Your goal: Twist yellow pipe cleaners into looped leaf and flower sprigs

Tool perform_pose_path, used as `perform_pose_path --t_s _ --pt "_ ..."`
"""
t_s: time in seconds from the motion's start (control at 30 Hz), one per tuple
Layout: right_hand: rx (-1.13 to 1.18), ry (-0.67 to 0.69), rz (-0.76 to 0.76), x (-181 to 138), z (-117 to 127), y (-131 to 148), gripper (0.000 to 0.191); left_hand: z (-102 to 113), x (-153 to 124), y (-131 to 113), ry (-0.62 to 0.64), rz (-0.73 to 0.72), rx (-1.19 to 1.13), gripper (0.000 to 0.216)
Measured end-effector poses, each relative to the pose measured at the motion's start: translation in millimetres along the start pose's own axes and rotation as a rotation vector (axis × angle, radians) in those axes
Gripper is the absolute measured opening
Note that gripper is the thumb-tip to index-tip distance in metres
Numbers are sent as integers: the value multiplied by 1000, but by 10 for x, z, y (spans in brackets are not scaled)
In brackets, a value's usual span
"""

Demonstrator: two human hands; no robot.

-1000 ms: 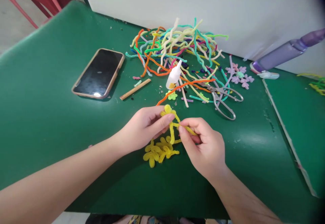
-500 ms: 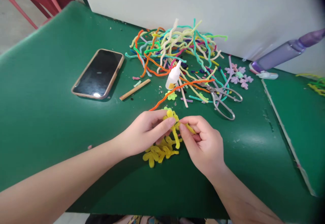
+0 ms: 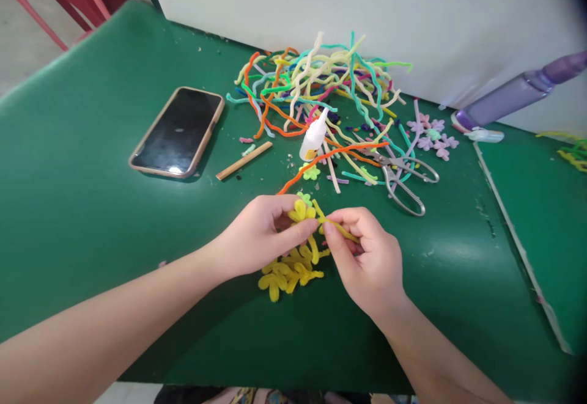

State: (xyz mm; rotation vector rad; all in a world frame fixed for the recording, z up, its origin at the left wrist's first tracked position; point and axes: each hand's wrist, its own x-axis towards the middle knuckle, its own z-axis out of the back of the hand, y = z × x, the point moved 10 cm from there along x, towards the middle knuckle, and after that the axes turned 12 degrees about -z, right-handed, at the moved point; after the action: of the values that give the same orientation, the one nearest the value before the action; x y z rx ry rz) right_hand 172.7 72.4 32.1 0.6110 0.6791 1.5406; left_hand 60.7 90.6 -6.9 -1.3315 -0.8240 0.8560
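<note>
My left hand [image 3: 268,233] is closed on a looped yellow pipe cleaner [image 3: 300,211], pinching it between thumb and fingers. Close beside it, my right hand [image 3: 367,254] pinches a straighter yellow stem of pipe cleaner [image 3: 343,231] that meets the looped piece between the two hands. Below them, on the table, lie several yellow pipe-cleaner leaf shapes [image 3: 284,275], partly covered by my left hand. Just beyond my fingertips are two small light-green pipe-cleaner flowers, one [image 3: 311,171] nearer the white glue bottle [image 3: 314,138]. An orange pipe cleaner [image 3: 298,176] runs behind my left hand.
A tangle of coloured pipe cleaners [image 3: 321,80] lies by the wall. Scissors [image 3: 403,178] rest to its right, near purple flowers [image 3: 433,135] and a purple bottle [image 3: 509,98]. A phone [image 3: 178,132] and a wooden stick [image 3: 244,161] lie left. A green board [image 3: 536,227] is at right.
The yellow piece has turned between my fingers, so its loops and a short upright end show more. Both hands stay nearly in place.
</note>
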Motion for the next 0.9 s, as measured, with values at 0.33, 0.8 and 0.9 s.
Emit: perform_pose_path --t_s 0.33,0.8,0.9 --pt "38 -45 111 -45 -14 27 3 -102 -10 62 127 111 -95 16" --pt "145 -38 90 -50 12 36 8 -106 -23 45 64 51 -265 20" --pt "128 -64 98 -54 44 45 5 -83 -10 72 42 53 -285 22"
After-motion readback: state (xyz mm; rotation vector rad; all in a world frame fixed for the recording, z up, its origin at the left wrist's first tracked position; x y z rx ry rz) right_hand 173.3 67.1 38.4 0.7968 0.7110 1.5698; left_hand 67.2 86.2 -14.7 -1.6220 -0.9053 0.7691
